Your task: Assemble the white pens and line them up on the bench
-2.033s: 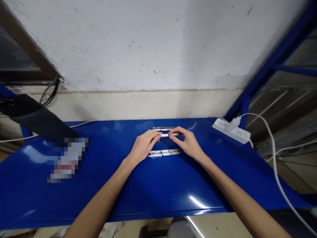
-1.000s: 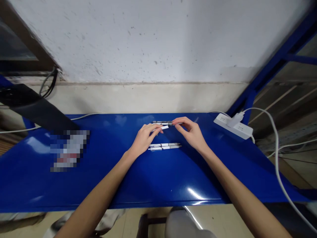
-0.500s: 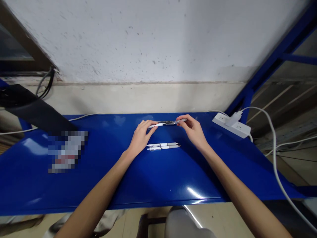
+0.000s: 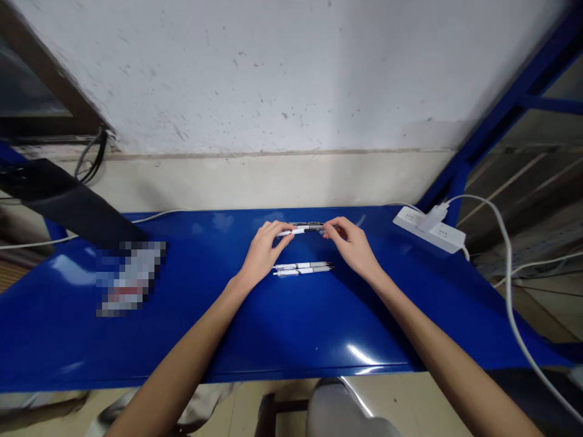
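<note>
We pinch one slim white plastic pen (image 4: 301, 230) endwise between left hand (image 4: 264, 250) and right hand (image 4: 354, 246); two assembled white pens (image 4: 303, 268) lie nearer.

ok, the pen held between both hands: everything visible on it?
The pen is slim, white and plastic-looking, with a dark section toward its right end. Held roughly level over the far side of the blue table; left hand pinches its left end, right hand its right end. Tip detail too small to tell.
</note>
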`<state>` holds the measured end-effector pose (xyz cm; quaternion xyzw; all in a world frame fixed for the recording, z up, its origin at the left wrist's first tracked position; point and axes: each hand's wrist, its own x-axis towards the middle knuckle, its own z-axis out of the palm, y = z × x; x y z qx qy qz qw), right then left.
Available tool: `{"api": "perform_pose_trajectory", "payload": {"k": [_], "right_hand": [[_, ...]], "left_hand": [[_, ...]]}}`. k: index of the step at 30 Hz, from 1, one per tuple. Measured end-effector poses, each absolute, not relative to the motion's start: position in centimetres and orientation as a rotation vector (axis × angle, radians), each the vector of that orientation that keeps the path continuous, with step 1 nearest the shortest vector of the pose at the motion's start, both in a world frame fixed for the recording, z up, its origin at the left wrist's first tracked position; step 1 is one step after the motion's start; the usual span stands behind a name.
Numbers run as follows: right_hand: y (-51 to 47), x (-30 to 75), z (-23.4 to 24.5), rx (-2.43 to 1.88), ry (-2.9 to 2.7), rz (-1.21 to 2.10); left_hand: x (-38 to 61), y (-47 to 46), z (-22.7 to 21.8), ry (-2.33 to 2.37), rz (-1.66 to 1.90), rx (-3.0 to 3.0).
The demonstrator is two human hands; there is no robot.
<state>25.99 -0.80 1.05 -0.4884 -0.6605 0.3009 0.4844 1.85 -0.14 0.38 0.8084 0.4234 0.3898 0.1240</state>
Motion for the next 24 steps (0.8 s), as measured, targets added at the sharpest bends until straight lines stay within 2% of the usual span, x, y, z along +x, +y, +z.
{"api": "perform_pose_trajectory", "payload": {"k": [7, 24], "right_hand": [[-1.1, 25.6, 1.3, -1.162, -1.636, 0.881], [0.5, 28.3, 1.2, -1.156, -1.429, 0.813]], "left_hand": [[2.0, -0.2, 0.4, 1.190, 1.145, 2.358], [0.7, 0.8, -0.2, 1.273, 1.162, 2.261]]}}
